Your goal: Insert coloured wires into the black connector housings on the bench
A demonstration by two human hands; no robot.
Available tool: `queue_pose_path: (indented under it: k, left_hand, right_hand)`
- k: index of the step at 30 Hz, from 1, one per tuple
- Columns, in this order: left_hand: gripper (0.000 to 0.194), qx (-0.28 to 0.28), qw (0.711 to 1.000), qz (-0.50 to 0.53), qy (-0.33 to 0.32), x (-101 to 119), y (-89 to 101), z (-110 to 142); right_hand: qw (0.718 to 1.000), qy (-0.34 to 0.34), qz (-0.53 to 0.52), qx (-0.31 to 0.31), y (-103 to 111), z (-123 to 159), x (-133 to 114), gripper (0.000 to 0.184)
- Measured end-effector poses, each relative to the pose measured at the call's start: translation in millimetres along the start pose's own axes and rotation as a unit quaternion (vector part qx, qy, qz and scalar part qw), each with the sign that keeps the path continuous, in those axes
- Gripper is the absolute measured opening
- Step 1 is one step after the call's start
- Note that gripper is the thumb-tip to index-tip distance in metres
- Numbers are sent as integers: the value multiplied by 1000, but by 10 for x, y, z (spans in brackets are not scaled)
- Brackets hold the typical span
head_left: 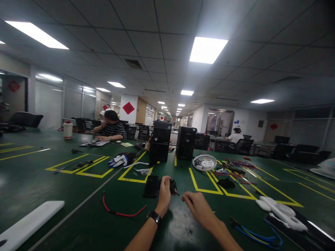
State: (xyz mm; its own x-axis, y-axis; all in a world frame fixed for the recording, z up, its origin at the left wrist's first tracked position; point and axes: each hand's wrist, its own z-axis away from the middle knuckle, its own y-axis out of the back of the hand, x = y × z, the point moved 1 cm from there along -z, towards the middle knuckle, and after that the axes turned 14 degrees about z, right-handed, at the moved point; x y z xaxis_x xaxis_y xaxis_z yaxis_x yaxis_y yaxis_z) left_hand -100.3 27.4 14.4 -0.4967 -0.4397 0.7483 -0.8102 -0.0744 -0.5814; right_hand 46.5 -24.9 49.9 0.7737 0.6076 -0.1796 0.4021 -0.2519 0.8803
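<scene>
My left hand (164, 197), with a dark watch on its wrist, is closed round a small black bundle (173, 187); what kind of thing it is I cannot make out. A short dark, reddish lead sticks out of the bundle toward my right hand (197, 205). The right fingers are pinched together just beside the lead's end, and whatever they hold is too small to see. A black phone-like slab (150, 186) lies flat to the left of my left hand. Farther left, a curved red wire (123, 213) rests on the green table (89, 226).
Two black computer towers (160, 143) stand ahead. Right of them are a white basket (204, 162), tangled coloured wires (238, 167) and a black clump (226, 183). Blue and yellow wires (258, 237) lie near right. Gloves (121, 159) lie left; a person (112, 130) sits beyond.
</scene>
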Motion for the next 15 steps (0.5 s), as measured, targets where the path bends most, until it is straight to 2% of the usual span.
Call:
queue_pose_path:
  k: [4,6,9,12,14,15]
  left_hand:
    - [40,32,998,-11,-45,68,-54,37]
    - [37,9,994,-60,-91,169,-66,57]
    - [33,-29,981,-114,-155,374,-83,36]
    - [37,10,985,-92,-145,628,-42,-55]
    - [42,28,988,-88,-122,832,66,-106]
    - [43,19,986,-107,-129,946,146,-117]
  right_hand:
    - [1000,-7,-13,12,-28,82,-7,32]
    - [1000,-10,-22,12,-38,121,-2,33]
    - [999,-6,-29,31,61,60,-14,35]
    - [998,15,-48,46,137,-101,-146,37]
    - [996,30,-67,46,116,-216,-300,38]
    - [995,39,-77,44,93,-274,-387,39]
